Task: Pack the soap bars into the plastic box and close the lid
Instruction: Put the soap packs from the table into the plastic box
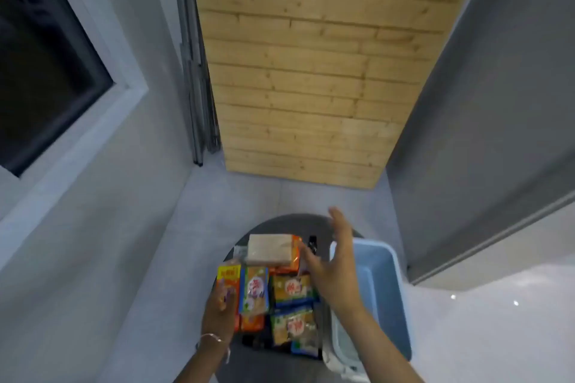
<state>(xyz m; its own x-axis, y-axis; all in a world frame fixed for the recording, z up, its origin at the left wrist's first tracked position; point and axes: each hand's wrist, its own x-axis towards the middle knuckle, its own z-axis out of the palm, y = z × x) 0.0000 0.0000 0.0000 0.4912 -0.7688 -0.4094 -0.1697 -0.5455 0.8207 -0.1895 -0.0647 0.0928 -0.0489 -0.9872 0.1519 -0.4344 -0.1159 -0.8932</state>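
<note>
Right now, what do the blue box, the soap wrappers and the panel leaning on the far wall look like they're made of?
Blue box: looks like moulded plastic, smooth pale walls with rounded corners and a soft sheen.
Soap wrappers: probably thin printed plastic film, glossy and crinkled, though blur leaves it open.
Panel: seemingly unfinished wood planks, pale, matte, with visible grain, knots and seams.

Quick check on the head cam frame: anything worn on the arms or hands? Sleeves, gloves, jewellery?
Both forearms are bare as far as the frame shows: no sleeves, no gloves. The left hand has a thin, pale metallic-looking bracelet at the wrist. The right hand and its wrist show nothing worn. Motion blur makes rings impossible to rule out.
</note>
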